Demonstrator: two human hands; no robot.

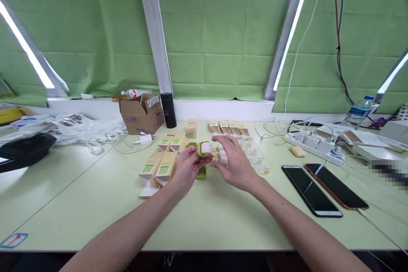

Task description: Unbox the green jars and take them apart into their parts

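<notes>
My left hand (187, 165) holds a small green case (199, 149) with a white rounded piece (206, 148) in it. Just to the right, my right hand (235, 162) is curved with thumb and fingers apart, and no object shows between them. Behind it lie several white pieces (222, 153) and small yellow-green parts (214, 154). Another green case (202, 173) rests on the table below my left hand. Folded kraft boxes with green labels (165, 165) stand to the left. Clear plastic pieces (262, 162) with yellow spots lie to the right of my right hand.
More kraft boxes (228, 127) stand at the back. A cardboard box (142, 115) and a black bottle (168, 110) are back left. On the right are two phones (310, 190) (336, 186), a power strip (314, 146), cables and a water bottle (360, 111). White bags (86, 129) lie left.
</notes>
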